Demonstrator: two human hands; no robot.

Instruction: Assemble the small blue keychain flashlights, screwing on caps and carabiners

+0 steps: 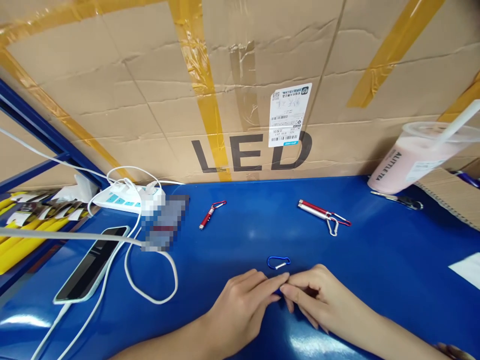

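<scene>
My left hand (245,300) and my right hand (318,295) meet at the front middle of the blue table, fingertips pressed together. Both are closed in a pinch; a small bit of blue shows between them, but what they hold is mostly hidden. Just beyond the fingertips is a blue carabiner (278,258) with a silver gate. Farther back on the left lies a small red penlight (206,218) with a red carabiner on its end. To the right, a red penlight (315,205) and a silver penlight (312,211) lie side by side, each with a carabiner.
A large cardboard box (150,110) walls off the back. At left are a white power strip (120,197), a phone (92,265) and loose white cables. A pink drink cup (408,160) stands at the back right near keys (401,200). White paper (467,270) lies at the right edge.
</scene>
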